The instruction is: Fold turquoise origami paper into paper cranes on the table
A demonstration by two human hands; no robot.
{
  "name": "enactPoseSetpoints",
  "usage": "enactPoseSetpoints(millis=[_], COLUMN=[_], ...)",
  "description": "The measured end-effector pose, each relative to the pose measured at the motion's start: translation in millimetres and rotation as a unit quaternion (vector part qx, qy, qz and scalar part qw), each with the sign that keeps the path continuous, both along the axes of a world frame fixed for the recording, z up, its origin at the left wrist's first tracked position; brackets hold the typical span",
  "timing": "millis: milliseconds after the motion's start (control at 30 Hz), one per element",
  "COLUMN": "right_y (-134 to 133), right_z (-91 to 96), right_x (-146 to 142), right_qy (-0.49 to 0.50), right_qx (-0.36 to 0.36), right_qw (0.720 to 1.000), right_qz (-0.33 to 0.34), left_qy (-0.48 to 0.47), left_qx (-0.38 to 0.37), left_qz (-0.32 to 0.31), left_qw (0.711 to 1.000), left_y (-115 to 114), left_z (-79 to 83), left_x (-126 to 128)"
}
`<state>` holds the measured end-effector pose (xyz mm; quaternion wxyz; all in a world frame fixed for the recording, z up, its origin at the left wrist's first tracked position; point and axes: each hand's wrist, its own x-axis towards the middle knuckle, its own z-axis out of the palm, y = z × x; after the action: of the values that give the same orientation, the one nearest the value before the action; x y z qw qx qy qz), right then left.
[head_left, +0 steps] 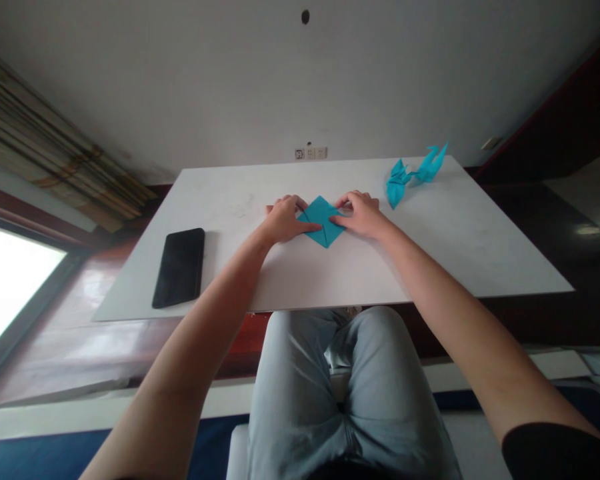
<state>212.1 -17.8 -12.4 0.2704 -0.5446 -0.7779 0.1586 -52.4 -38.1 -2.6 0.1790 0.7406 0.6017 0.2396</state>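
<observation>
Home room: curtain [55, 160], wall sockets [311, 153], white table [455, 233].
</observation>
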Motion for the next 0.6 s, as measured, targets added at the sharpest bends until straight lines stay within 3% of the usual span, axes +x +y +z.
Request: enactPoseSetpoints(millis=[167,333,433,500,600], right_y=[5,11,5,-5,-21], right_z=[-5.3,-6.5,8.1,22.3,40.8], right_x=[5,3,3,3,4], right_qy=[0.122,0.220,0.192,0.160,0.089], right_qx=[-0.046,-0.058,0.015,0.083,0.151], right_qw=[0.991,0.968,0.977,0.980,0.981], right_qz=[0.038,0.107,0.094,0.084,0.087], left_qy=[-0.063,-0.192,-0.222,-0.189,-0.106], left_qx=[0.013,0.008,0.070,0.144,0.198], left_qz=[-0.044,-0.089,-0.090,-0.084,-0.079], left_qw=[0.997,0.977,0.968,0.968,0.971], left_y=[3,4,0,-6,-17], left_z=[-5.5,-7.9,3.6,16.6,34.2], left_x=[-2,-2,1,4,8])
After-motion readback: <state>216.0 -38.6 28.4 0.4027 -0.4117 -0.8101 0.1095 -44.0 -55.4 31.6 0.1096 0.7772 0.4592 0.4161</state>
